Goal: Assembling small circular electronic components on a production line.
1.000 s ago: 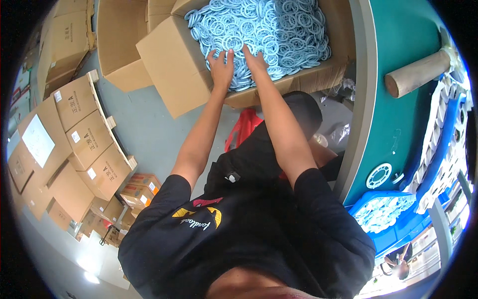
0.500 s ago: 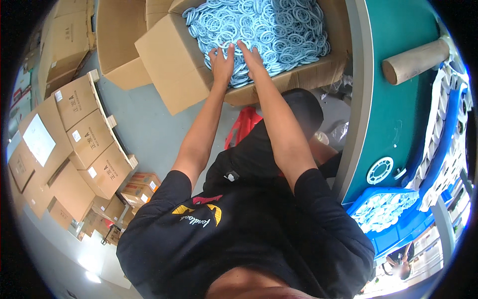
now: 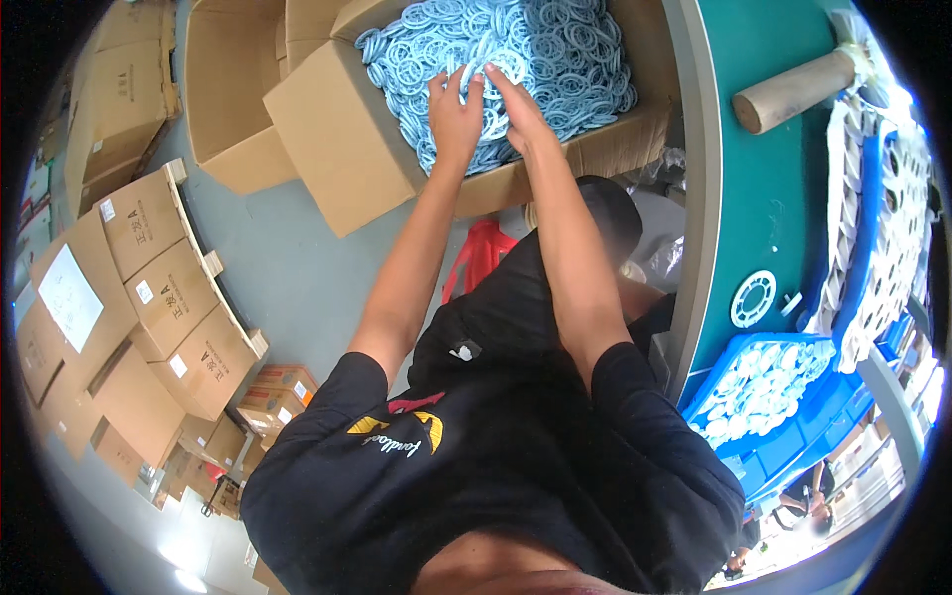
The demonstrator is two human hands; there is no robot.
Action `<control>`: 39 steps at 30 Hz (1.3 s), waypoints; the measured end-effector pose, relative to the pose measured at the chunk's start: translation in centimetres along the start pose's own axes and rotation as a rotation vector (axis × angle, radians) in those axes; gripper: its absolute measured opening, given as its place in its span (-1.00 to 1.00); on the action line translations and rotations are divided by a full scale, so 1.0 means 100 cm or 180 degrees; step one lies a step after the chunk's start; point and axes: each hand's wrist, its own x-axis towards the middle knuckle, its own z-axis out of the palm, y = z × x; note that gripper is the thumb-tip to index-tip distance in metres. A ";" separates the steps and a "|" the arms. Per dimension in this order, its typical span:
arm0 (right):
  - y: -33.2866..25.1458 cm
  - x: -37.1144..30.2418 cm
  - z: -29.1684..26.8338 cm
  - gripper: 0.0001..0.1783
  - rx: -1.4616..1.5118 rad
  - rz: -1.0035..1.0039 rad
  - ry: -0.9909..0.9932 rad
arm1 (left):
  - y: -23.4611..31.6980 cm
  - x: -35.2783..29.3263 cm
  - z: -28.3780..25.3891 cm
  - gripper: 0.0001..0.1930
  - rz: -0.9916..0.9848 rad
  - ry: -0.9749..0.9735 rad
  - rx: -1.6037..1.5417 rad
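Note:
A cardboard box (image 3: 620, 149) in front of me holds a heap of light blue plastic rings (image 3: 580, 74). My left hand (image 3: 456, 124) and my right hand (image 3: 524, 111) are over the near part of the heap, close together, with fingertips turned toward each other. Between the fingertips a light blue ring (image 3: 480, 50) stands tilted up from the heap, and both hands are closed on it. Whether more rings are in my grip is hidden by my fingers.
A green-topped table (image 3: 759, 208) runs along my right, bearing a cardboard tube (image 3: 793, 91), a white ring part (image 3: 753, 299) and a blue tray (image 3: 709, 402) of pale pieces. Stacked cartons (image 3: 174, 297) stand on the left. A red bag (image 3: 476, 260) lies below the box.
Both hands have drawn nearer to each other, and a ring now stands tilted between the fingertips. The whole view has shifted slightly.

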 end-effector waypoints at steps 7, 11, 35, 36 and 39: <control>-0.028 -0.035 0.012 -0.43 0.0272 -0.0564 -0.0186 | 0.076 0.001 -0.047 -0.59 0.0181 0.0063 0.0081; -0.052 -0.081 0.033 -0.34 0.0230 -0.0890 -0.0321 | 0.115 -0.002 -0.078 -0.61 0.0316 0.0163 0.0041; -0.138 -0.535 -0.100 -0.48 0.1246 -0.3633 0.0865 | 0.484 -0.233 -0.116 -0.62 0.3008 -0.0597 -0.1773; -0.139 -0.552 -0.116 -0.48 0.1287 -0.3647 0.0922 | 0.499 -0.246 -0.101 -0.62 0.3066 -0.0718 -0.1936; -0.132 -0.577 -0.157 -0.51 0.1656 -0.3532 0.1326 | 0.522 -0.282 -0.070 -0.58 0.2893 -0.1389 -0.1846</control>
